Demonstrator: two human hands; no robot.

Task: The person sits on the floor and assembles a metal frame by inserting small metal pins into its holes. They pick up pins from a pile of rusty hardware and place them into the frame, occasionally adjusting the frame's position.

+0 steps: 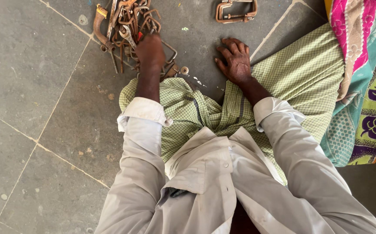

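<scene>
My left hand (151, 51) reaches into a pile of rusty metal tools (125, 26) on the grey stone floor; its fingers are hidden among hooks, wrenches and bent rods, so I cannot tell whether it grips one. My right hand (235, 60) rests flat on the floor with fingers spread, holding nothing, beside my green checked cloth-covered knee (300, 73). A small round piece (184, 69) lies on the floor between the two hands.
A rusty C-clamp (236, 11) lies apart at the top, beyond my right hand. A bright patterned cloth (365, 78) in pink, teal and purple covers the right edge. Grey floor slabs with pale joints (62, 93) stretch to the left.
</scene>
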